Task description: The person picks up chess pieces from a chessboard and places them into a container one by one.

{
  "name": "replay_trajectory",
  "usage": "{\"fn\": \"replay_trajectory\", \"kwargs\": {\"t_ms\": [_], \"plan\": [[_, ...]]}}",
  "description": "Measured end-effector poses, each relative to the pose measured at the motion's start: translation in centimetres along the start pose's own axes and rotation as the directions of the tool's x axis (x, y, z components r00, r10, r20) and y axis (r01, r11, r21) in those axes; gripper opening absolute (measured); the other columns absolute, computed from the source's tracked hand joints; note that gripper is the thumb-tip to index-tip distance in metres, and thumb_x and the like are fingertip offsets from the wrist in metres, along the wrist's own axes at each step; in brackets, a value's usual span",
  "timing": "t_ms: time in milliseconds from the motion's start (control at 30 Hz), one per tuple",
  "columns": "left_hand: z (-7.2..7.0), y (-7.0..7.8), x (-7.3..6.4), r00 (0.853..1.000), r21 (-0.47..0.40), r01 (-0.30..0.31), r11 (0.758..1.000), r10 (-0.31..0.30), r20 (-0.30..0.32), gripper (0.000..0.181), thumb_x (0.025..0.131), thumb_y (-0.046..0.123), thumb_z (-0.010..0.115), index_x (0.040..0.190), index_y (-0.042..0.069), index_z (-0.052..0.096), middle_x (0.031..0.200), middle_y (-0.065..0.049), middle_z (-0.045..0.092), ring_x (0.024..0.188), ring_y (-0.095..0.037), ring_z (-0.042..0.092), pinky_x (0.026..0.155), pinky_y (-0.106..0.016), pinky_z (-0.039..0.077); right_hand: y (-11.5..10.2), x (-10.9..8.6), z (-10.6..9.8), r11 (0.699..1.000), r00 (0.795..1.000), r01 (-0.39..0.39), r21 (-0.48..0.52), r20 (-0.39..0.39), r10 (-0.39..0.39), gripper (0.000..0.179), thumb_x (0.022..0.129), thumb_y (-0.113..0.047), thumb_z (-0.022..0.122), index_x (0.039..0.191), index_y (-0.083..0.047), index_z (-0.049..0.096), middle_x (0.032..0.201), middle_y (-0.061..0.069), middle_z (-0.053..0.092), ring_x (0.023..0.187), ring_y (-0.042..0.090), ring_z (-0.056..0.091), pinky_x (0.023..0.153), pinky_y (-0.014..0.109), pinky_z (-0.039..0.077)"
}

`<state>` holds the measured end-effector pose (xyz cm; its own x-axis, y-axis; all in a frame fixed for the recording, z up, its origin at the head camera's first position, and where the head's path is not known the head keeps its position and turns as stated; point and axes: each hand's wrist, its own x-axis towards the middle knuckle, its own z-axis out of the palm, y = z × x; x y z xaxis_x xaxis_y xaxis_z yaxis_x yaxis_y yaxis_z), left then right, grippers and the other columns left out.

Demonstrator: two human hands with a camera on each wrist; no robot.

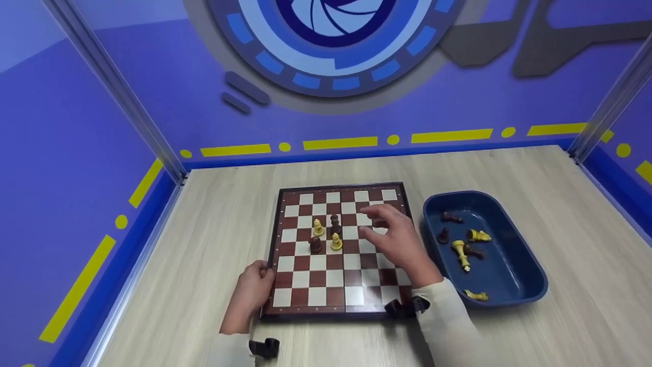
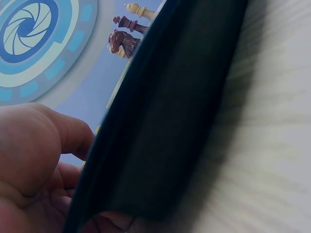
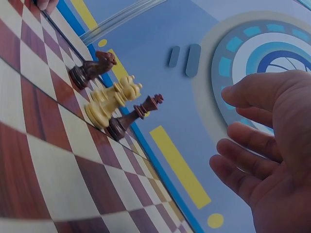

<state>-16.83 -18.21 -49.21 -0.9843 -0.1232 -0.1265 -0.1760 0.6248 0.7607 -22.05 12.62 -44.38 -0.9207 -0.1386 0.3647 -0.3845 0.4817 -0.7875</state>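
Note:
A red-and-white chessboard [image 1: 360,278] lies on the table. My left hand [image 1: 254,283] grips its left edge; in the left wrist view the thumb lies at the dark side of the board and fingertips show below it. Close together near the middle stand a dark knight [image 1: 316,244], a dark king [image 3: 131,118] and two cream pieces, one of them a cream bishop [image 1: 336,241]. All these pieces are upright. My right hand [image 1: 395,237] hovers over the right half of the board, fingers loosely bent and apart, holding nothing, to the right of the pieces.
A blue tray [image 1: 514,275] stands just right of the board, with several dark and cream pieces in it, among them a cream king or queen [image 1: 461,254] lying on its side. Printed blue panels [image 1: 346,117] wall the table at the back and sides.

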Motion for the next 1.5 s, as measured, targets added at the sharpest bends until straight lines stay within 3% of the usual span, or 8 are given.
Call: {"fn": "replay_trajectory", "kwargs": {"t_ms": [233,467,767,1233,1500], "plan": [[0.1,0.1,0.0,1.000,0.021,0.007,1.000,-0.006,-0.006,0.030,0.095,0.013,0.046,0.115,-0.007,0.058,0.070,-0.002,0.054,0.056,-0.012,0.052,0.051,-0.026,0.044,0.3,0.0,1.3,1.000,1.000,0.002,0.018,0.001,-0.002,0.032,0.083,-0.012,0.075,0.114,-0.011,0.068,0.112,0.007,0.065,0.106,0.024,0.063,0.088,0.040,0.054],[0.0,0.0,-0.2,1.000,-0.015,0.009,1.000,-0.009,0.007,0.030,0.096,0.012,0.045,0.116,-0.007,0.057,0.072,-0.003,0.058,0.057,-0.012,0.052,0.051,-0.027,0.046,0.2,0.0,2.4,0.998,0.998,-0.049,0.047,0.047,0.047,0.034,0.083,-0.012,0.074,0.116,-0.010,0.067,0.115,0.009,0.065,0.107,0.025,0.064,0.089,0.042,0.054],[-0.1,0.1,-0.1,1.000,-0.015,-0.006,1.000,0.006,0.003,0.029,0.095,0.012,0.044,0.113,-0.007,0.058,0.070,-0.002,0.055,0.055,-0.012,0.051,0.049,-0.027,0.045,0.5,-0.1,3.5,0.999,0.997,-0.030,0.042,0.073,0.026,0.035,0.081,-0.013,0.074,0.115,-0.014,0.067,0.114,0.004,0.065,0.103,0.027,0.065,0.087,0.037,0.054],[0.0,0.0,-0.1,1.000,-0.003,-0.024,1.000,0.024,-0.001,0.029,0.095,0.012,0.045,0.112,-0.007,0.058,0.069,-0.001,0.055,0.056,-0.011,0.052,0.051,-0.027,0.045,0.4,-0.7,5.1,0.997,0.985,-0.021,0.076,0.174,0.007,0.036,0.084,-0.005,0.070,0.118,-0.009,0.064,0.120,0.007,0.065,0.111,0.026,0.064,0.096,0.042,0.051],[0.0,0.1,-0.1,1.000,0.005,-0.016,1.000,0.016,-0.002,0.031,0.096,0.013,0.044,0.115,-0.008,0.058,0.072,-0.003,0.058,0.057,-0.012,0.053,0.051,-0.027,0.046,0.2,-0.7,5.5,1.000,0.982,-0.011,-0.012,0.190,0.013,0.034,0.085,-0.011,0.071,0.119,-0.014,0.065,0.119,0.002,0.067,0.112,0.024,0.062,0.098,0.044,0.047]]}}
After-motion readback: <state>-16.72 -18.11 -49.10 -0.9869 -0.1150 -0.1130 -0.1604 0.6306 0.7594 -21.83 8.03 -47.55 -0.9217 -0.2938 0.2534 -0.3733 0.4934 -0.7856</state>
